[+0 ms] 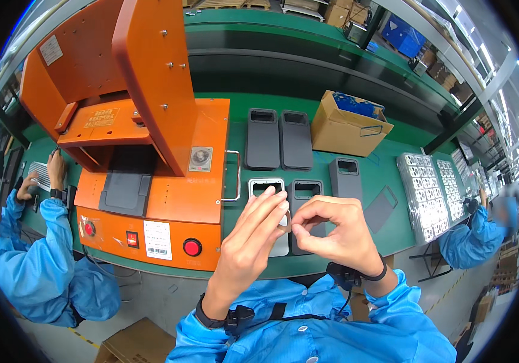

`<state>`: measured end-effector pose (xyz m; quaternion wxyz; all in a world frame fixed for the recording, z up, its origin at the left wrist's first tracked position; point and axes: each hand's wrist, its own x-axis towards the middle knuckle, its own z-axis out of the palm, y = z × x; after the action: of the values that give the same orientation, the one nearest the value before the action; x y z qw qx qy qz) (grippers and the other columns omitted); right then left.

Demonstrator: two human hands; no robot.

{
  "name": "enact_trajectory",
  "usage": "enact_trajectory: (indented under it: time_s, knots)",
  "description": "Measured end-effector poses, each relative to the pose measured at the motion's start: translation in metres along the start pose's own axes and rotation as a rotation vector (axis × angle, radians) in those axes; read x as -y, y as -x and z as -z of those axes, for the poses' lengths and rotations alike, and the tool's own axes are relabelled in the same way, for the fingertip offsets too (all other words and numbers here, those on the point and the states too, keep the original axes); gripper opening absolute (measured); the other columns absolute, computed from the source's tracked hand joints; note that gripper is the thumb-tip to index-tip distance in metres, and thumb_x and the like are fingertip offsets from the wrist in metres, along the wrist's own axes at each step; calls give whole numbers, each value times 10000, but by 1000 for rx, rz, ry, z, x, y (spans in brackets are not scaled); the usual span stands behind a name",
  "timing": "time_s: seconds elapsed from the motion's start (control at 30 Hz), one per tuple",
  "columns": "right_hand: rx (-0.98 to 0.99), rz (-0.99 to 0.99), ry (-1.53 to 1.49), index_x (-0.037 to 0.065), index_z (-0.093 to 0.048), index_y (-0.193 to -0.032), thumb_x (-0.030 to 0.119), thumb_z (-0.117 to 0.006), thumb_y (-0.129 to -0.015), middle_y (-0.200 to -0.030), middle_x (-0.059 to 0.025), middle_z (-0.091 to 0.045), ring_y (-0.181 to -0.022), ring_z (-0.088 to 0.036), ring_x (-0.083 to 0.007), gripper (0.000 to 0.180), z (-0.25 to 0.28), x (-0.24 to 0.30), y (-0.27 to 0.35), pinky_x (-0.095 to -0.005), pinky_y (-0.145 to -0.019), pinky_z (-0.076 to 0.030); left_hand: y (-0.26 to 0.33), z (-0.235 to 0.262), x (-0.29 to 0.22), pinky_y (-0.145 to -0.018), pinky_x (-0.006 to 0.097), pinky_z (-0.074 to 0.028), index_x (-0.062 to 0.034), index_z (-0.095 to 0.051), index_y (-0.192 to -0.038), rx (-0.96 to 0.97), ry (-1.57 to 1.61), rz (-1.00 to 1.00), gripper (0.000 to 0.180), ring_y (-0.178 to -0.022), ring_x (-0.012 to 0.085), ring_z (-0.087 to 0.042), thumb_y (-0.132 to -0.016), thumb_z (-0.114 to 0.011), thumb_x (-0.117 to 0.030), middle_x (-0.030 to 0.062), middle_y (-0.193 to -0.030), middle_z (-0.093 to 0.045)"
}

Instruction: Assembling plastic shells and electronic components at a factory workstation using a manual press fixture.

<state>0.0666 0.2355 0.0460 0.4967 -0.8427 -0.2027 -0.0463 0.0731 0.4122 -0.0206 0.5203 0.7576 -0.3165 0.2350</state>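
My left hand [252, 239] is raised over the bench with its fingers stretched out side by side; its thumb is mostly hidden. My right hand [341, 233] is close beside it, thumb and index finger pinched together near the left fingertips. Whatever the pinch holds, if anything, is too small to make out. Beneath the hands lie a housing with a silver rim [280, 246], partly covered by my left hand, and a dark grey housing [308, 183] with an opening at its far end, partly covered by my right.
An orange press [205, 206] with a red button [192, 247] stands at left. Farther back are grey housings [263, 142] and a cardboard box [350, 130]. To the right lie a flat grey frame [381, 209] and a tray of silver parts [421, 196]. Co-workers in blue [35, 254] sit on both sides.
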Motion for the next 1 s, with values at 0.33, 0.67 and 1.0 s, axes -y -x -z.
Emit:
enact_trajectory:
  time_s: [0.33, 0.67, 1.0]
  knots:
    - [4, -78, -82, -33, -653, -825, -5, -684, -731, -747, -76, -651, -660, -676, -137, 103, 2, -8, 8, -240, -625, -537, 1, -8, -4, -1025, 485, -445, 23, -617, -1188, -10, -65, -25, 445, -1179, 363, -582, -752, -690, 73, 178, -1202, -628]
    - [54, -82, -35, -28, -639, -790, -4, -692, -746, -708, -60, -638, -613, -625, -106, 74, 14, -15, 9, -236, -577, -502, -2, -13, -7, -987, 448, -484, 34, -616, -1190, 42, -107, -43, 465, -1154, 346, -597, -737, -718, 50, 173, -1195, -635]
    - [75, -124, -168, -25, -658, -810, -20, -692, -751, -756, -65, -651, -664, -621, -95, 68, 14, -20, 8, -219, -589, -496, 3, -19, -7, -1004, 388, -477, 35, -575, -1250, 57, 224, 176, 516, -1198, 333, -579, -750, -686, 94, 183, -1236, -620]
